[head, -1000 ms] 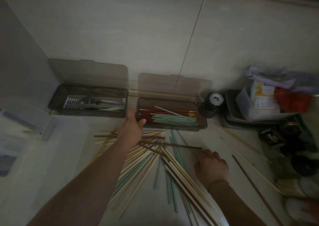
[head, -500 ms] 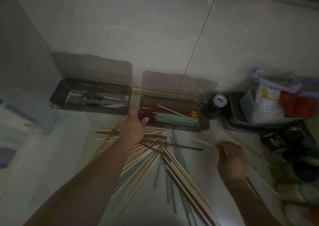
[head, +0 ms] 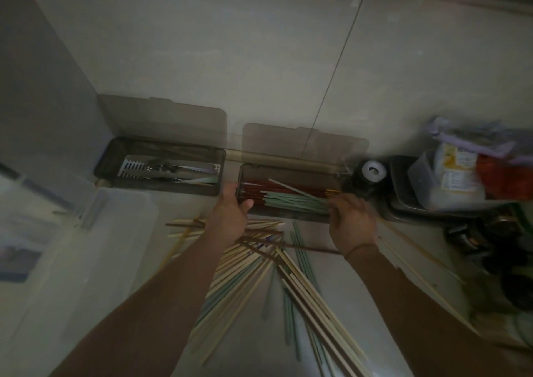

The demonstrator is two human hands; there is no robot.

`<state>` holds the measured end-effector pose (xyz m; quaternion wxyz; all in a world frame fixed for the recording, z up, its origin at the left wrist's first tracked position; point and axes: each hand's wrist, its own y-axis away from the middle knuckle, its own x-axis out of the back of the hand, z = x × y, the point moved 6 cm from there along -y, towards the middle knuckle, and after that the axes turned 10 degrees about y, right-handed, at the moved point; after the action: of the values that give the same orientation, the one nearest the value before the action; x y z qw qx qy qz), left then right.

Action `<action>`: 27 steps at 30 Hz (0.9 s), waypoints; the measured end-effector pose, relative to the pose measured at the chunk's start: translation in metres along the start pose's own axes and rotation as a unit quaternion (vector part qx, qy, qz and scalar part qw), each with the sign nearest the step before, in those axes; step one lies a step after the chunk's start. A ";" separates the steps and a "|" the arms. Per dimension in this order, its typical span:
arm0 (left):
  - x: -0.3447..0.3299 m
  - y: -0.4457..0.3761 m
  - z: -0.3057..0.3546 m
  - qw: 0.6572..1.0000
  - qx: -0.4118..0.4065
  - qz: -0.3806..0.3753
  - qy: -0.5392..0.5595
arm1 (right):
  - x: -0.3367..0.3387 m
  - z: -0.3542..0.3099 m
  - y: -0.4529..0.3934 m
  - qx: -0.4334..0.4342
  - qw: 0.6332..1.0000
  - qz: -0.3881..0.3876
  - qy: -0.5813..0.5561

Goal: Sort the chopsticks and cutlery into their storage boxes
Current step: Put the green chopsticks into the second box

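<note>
Dimly lit, a clear plastic bin [head: 95,250] sits at the left. Loose chopsticks [head: 253,270] fan across the counter below two open storage boxes. Cutlery lies in the left box [head: 161,170]. The left hand [head: 230,215] grips the chopstick box [head: 288,172] end; the right hand [head: 353,221] pinches the green chopsticks [head: 297,202] inside it.

Two dark translucent storage boxes against the wall, lids raised. Left cutlery box [head: 161,172]: slotted metal tray inside, silver cutlery [head: 161,166] heaped on it. Right chopstick box [head: 288,192]: red chopsticks [head: 256,192] lying lengthwise, pale green chopsticks [head: 297,203] bundled over them, one cream stick slanted across. In front, loose on the counter, a fanned pile of chopsticks [head: 259,273]: mostly cream, some green, a few dark brown, crossing one another.
</note>
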<state>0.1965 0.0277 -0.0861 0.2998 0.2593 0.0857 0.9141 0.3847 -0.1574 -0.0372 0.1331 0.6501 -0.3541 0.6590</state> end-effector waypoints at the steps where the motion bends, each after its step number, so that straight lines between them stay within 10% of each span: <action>1: 0.000 0.000 0.000 1.000 -0.001 -0.002 0.000 | 0.007 -0.002 0.006 0.021 0.999 0.033 0.001; 5: -0.001 -0.001 -0.001 1.000 0.001 -0.003 0.002 | 0.018 -0.019 0.048 0.106 0.994 0.019 0.004; 12: -0.001 -0.001 -0.001 1.000 0.010 0.009 -0.017 | -0.027 0.002 0.107 -0.065 0.941 -0.331 0.001; 27: -0.001 -0.001 0.000 1.000 0.005 -0.005 0.000 | -0.014 0.036 0.102 0.094 0.970 -0.125 0.188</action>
<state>0.1971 0.0276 -0.0868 0.3031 0.2605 0.0910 0.9121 0.3489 -0.2487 -0.0838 0.2172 0.5634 -0.1754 0.7776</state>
